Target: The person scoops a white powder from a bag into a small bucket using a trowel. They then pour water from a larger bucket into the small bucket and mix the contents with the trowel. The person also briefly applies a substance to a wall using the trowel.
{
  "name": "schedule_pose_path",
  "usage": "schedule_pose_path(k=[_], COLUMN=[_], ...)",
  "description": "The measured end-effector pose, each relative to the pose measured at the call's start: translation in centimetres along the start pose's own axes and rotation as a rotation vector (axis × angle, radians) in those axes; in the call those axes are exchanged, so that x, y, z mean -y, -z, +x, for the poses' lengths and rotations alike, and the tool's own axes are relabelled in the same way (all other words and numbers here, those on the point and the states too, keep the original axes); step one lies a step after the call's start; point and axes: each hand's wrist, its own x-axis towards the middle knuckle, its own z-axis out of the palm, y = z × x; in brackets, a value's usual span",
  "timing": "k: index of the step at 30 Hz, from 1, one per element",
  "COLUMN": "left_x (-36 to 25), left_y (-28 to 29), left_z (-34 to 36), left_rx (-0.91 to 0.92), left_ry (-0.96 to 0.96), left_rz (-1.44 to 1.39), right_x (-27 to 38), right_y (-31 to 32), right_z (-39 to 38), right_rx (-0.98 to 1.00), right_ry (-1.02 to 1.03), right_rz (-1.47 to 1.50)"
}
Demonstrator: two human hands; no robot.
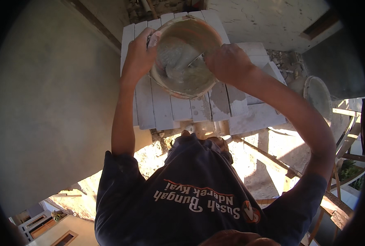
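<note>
A round bucket (178, 93) with an orange inner wall stands on pale slabs, its rim crusted with grey. Wet grey mortar (178, 61) lies inside it, smeared up the sides. My left hand (143, 47) is closed on the bucket's left rim, with the thumb toward the inside. Over the right rim, my right hand (227, 61) is wrapped round the handle of a trowel (196, 60). The handle is hidden in the fist. Only a thin metal part of the trowel shows, reaching down into the mortar.
Pale slabs or blocks (162, 110) laid side by side carry the bucket, with grey splashes on them. A plastered wall (51, 102) rises close on my left. Another bucket (318, 96) stands at the right, above wooden poles (268, 156). Rubble lies behind the slabs.
</note>
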Motion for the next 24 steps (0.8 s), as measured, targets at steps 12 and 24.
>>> schedule_pose_path(k=[12,24], left_x=[-1.0,-2.5], left_y=[0.4,0.3], left_z=[-0.7,-1.0], left_rx=[-0.053,-0.065], left_ry=[0.217,0.293], left_rz=[-0.009,-0.025], right_x=[-0.4,0.4], right_y=[2.1,7.0], right_z=[4.0,5.2], right_rx=[-0.008,0.671], right_ry=[-0.183,-0.275], right_rz=[-0.02,0.709])
